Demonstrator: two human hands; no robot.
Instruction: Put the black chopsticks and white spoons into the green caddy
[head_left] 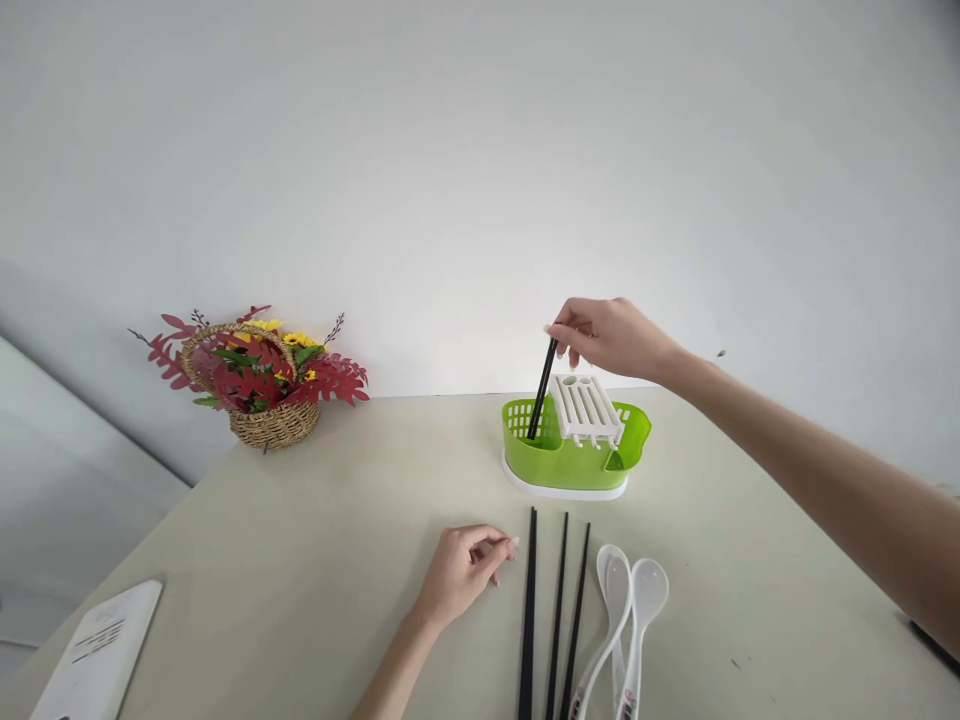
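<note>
My right hand point(589, 335) pinches the upper end of black chopsticks point(542, 392), tilted, with their lower ends inside the left compartment of a green utensil holder point(559, 468). A white slotted rack point(589, 410) with small hooks sits over the holder's middle. On the table, my left hand point(466, 568) rests with loosely curled fingers and nothing in it. Just to its right lie several more black chopsticks point(529, 620), side by side and pointing away from me. Beside them, white spoons point(649, 590) overlap, and their handles run out of view at the bottom.
A wicker basket point(274, 425) of red and yellow artificial flowers stands at the back left. At the front left lies a white flat object point(101, 645) with dark lines on it. The pale table point(337, 560) meets a white wall point(450, 200) behind the holder.
</note>
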